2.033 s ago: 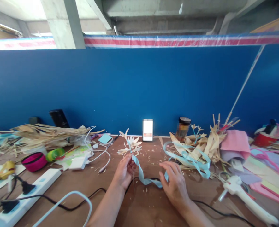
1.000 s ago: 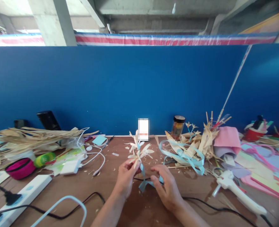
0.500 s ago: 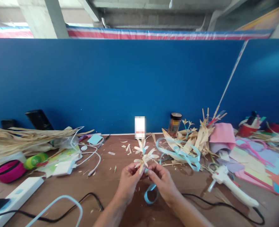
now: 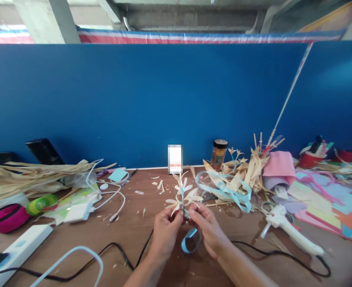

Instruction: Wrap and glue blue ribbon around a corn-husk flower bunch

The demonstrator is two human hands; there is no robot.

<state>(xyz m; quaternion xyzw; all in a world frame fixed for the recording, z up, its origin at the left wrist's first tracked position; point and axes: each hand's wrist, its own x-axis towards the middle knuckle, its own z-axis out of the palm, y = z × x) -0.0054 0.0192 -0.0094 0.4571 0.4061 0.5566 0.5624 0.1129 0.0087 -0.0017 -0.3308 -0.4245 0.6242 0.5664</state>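
Note:
Between my two hands stands a small flower spray (image 4: 185, 187) with pale, pointed husk-like petals and a stem wrapped in light blue. My left hand (image 4: 167, 225) pinches the stem low down, thumb against the fingers. On the other side, my right hand (image 4: 204, 223) pinches a light blue ribbon (image 4: 188, 246) close to the stem, and the ribbon's loose end curls below the hands. Where the ribbon meets the stem is partly covered by my fingertips.
A white glue gun (image 4: 295, 231) lies at right beside coloured paper sheets (image 4: 322, 207). Further back are looped blue ribbon (image 4: 238, 195), dried husks (image 4: 255, 169) and a dark-lidded jar (image 4: 219, 153). At left lie a white power strip (image 4: 26, 249), cables and a pink pouch (image 4: 7, 218).
The flower spray has turned in my hands, so its blue stem now shows between the petals. The view has shifted slightly.

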